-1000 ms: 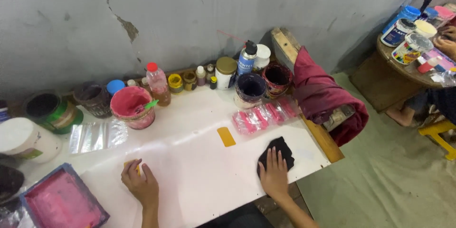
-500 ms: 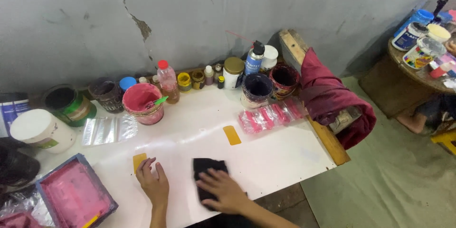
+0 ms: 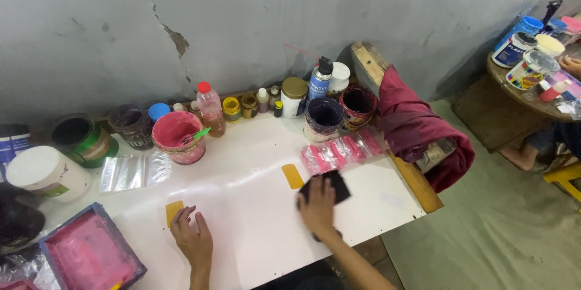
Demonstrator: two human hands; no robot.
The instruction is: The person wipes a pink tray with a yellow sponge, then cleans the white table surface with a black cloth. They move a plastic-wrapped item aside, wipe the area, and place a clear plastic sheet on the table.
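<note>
Right hand (image 3: 317, 206) pressed flat, fingers spread, on black cloth (image 3: 330, 184) on white tabletop (image 3: 254, 229) just beside 1 yellow card (image 3: 293, 175) and pink packets (image 3: 342, 149); left hand (image 3: 192, 238) flat, fingertips touching another yellow card (image 3: 173, 211) near pink tray (image 3: 91, 257).

- Black cloth (image 3: 330, 185): near half hidden beneath right hand (image 3: 317, 205).
- Pink-stained blue tray (image 3: 91, 257): cut by bottom edge.
- Small bottle labels by wall: too small.
</note>
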